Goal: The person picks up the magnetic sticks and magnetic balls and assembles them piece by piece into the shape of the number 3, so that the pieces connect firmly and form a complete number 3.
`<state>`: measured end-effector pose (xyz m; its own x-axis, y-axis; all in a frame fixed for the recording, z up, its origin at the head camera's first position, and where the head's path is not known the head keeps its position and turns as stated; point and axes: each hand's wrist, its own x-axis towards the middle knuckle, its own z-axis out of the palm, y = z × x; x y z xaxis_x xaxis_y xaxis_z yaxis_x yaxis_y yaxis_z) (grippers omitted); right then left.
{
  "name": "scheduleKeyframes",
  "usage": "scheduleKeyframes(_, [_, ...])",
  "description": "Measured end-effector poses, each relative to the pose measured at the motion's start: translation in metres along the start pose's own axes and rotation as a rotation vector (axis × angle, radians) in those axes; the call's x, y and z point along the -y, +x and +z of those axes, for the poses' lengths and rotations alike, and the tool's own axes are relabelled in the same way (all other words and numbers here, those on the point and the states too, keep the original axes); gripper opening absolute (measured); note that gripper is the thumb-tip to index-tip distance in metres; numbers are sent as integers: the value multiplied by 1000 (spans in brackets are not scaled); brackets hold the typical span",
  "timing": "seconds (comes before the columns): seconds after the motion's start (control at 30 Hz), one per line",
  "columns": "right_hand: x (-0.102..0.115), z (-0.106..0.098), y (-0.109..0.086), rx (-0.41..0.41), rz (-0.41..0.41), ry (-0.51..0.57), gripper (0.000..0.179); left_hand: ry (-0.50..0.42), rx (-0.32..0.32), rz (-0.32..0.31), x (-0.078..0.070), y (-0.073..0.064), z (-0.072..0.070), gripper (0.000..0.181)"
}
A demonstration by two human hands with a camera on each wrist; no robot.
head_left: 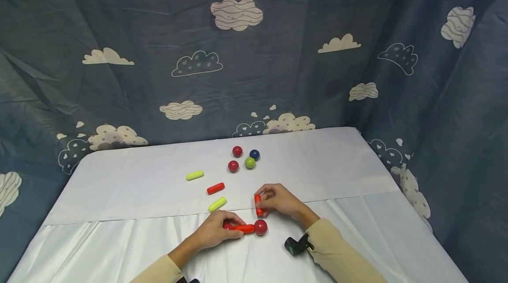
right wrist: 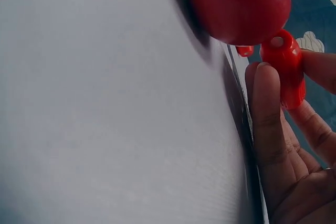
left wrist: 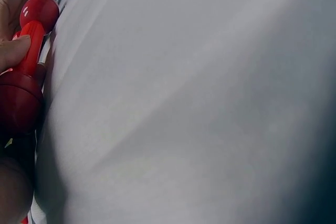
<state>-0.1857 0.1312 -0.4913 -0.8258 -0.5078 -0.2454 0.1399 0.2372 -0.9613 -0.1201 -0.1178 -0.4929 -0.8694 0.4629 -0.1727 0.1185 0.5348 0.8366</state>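
My left hand (head_left: 216,230) grips a red rod (head_left: 245,229) whose two ends meet red balls, one of them (head_left: 260,227) to the right and the other (head_left: 228,226) partly hidden by the fingers. In the left wrist view the thumb presses along the rod (left wrist: 33,45) between the upper ball (left wrist: 40,13) and the lower ball (left wrist: 20,100). Just beyond the right ball, my right hand (head_left: 278,199) pinches a second red rod (head_left: 259,206) between thumb and fingers. The right wrist view shows a hole in the end of this rod (right wrist: 283,69), close to a red ball (right wrist: 239,6).
Two yellow-green rods (head_left: 195,175) (head_left: 217,204) and a red rod (head_left: 215,188) lie left of centre. Farther back sit two red balls (head_left: 237,151) (head_left: 233,166), a blue ball (head_left: 255,154) and a green ball (head_left: 250,162). A white cloth (head_left: 131,186) covers the table, before a cloud-patterned curtain (head_left: 270,76).
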Motion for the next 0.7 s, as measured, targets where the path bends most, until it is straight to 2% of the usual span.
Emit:
scheduleKeyframes(0.37, [-6, 3, -4, 27, -15, 6, 30, -10, -4, 11, -1, 0, 0, 19])
scheduleKeyframes(0.7, [-2, 4, -6, 23, -16, -25, 31, -4, -5, 4, -1, 0, 0, 19])
